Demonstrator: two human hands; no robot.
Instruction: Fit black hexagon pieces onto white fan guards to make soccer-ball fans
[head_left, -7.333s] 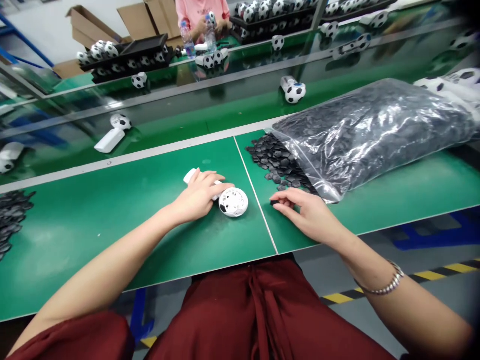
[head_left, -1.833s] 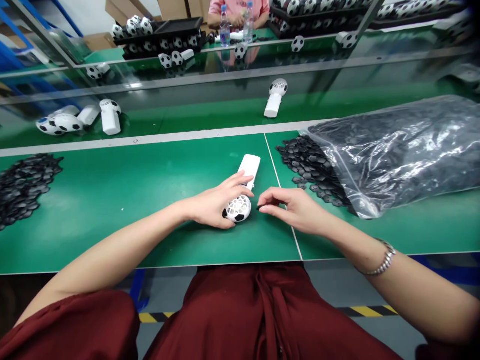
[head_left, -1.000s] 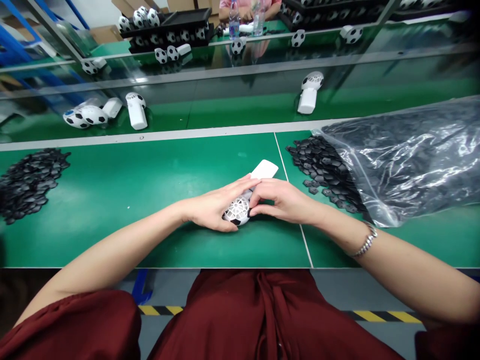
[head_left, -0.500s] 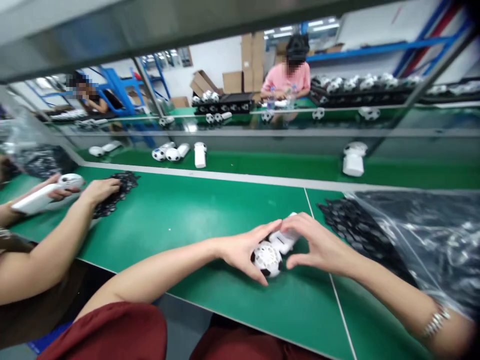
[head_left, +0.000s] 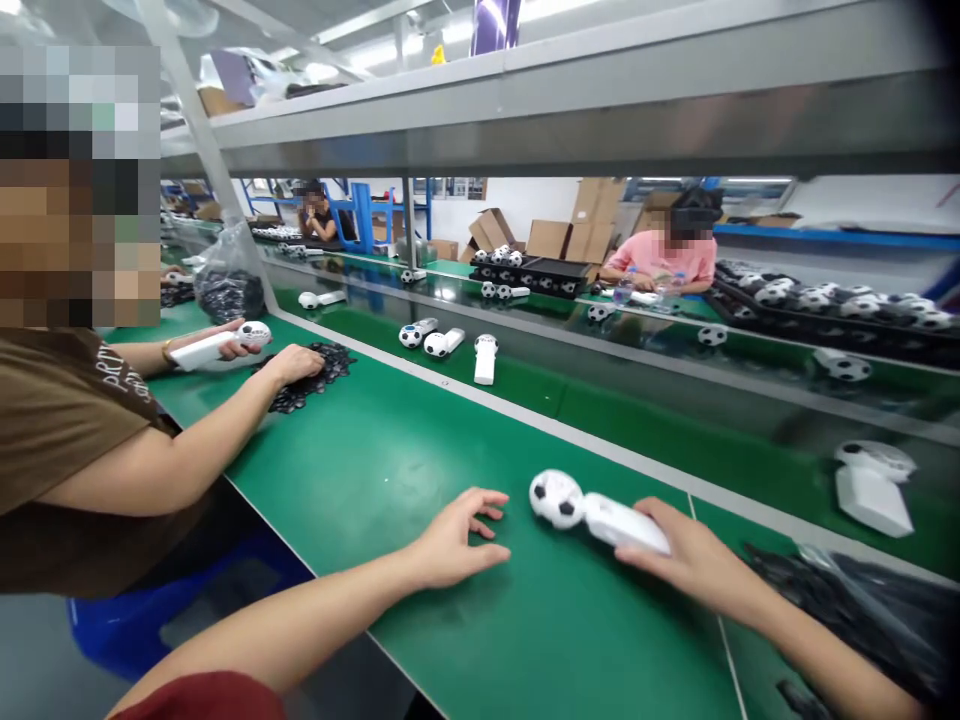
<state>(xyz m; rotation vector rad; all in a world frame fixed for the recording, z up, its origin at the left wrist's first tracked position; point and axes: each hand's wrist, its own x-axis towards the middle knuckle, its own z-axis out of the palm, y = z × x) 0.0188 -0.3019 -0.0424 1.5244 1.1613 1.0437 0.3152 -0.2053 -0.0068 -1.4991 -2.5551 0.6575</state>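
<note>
My right hand [head_left: 667, 545] grips the white handle of a handheld device with a soccer-ball-patterned round head [head_left: 556, 499]. The device is stretched out to the left, its head pointing away from my wrist. My left hand [head_left: 461, 540] hovers over the green table [head_left: 420, 450], fingers apart with nothing in them, a short gap from the ball head. At the far right lies a heap of small black parts [head_left: 825, 610], partly under a clear plastic bag [head_left: 885, 600].
At left a co-worker's hand [head_left: 296, 365] touches a pile of black parts [head_left: 322, 375]; their other hand holds a similar device [head_left: 217, 345]. Several soccer-ball devices lie on the dark green belt [head_left: 600, 410] beyond the white rail [head_left: 525, 415]. A shelf beam [head_left: 525, 120] crosses above.
My left hand has let go of the ball head and moved away from it. My right hand now holds the device by its handle, straightened out. The view has turned left and up.
</note>
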